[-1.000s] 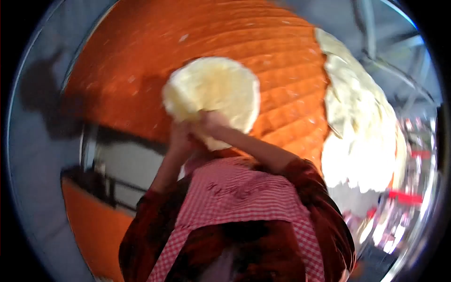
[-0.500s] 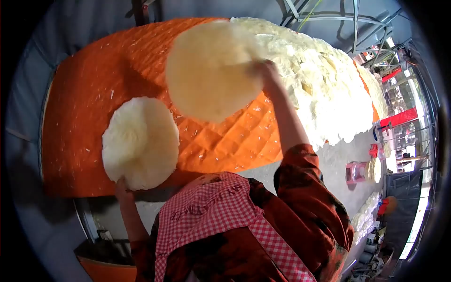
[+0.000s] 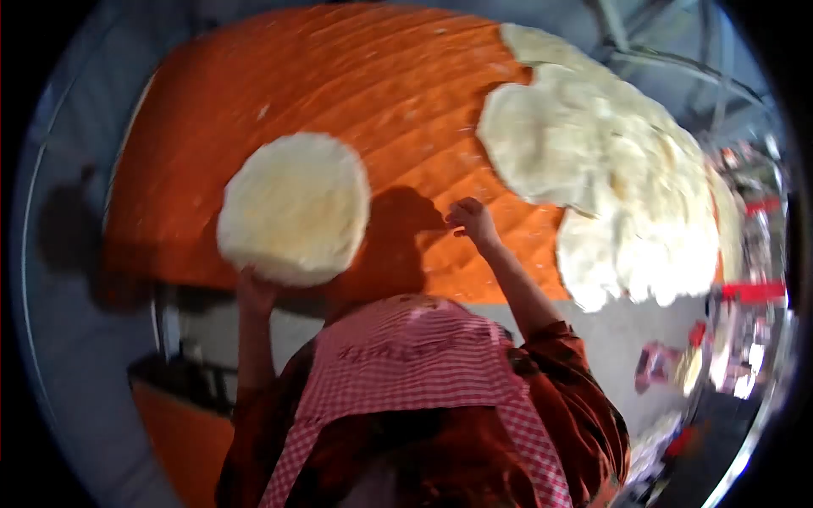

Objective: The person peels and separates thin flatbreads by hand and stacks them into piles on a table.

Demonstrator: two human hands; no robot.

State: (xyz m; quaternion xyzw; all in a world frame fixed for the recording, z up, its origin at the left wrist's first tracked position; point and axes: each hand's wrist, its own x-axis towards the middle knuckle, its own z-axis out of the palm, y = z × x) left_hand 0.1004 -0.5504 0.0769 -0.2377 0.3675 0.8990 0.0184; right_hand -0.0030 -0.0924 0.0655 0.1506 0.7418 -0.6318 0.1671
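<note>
My left hand (image 3: 257, 288) grips the lower edge of a round, pale, thin flatbread (image 3: 295, 207); its fingers are mostly hidden beneath. From here I cannot tell whether it is a single sheet or a stack. My right hand (image 3: 471, 222) hovers over the orange quilted cloth (image 3: 406, 93), to the right of that round, empty and with its fingers apart and slightly bent. Many similar flatbreads (image 3: 627, 169) lie overlapping on the cloth's right side, the nearest of them a short way beyond my right hand.
The cloth covers a long raised surface with a grey floor (image 3: 584, 356) below its front edge. Metal bars (image 3: 677, 63) stand at the upper right. A pink stool (image 3: 656, 367) is on the floor at right, and an orange-sided box (image 3: 182, 440) lies at lower left.
The flatbread in my right hand has left it and now lies among those on the right. That hand has come back lower, while the view has shifted and the left-hand round sits higher.
</note>
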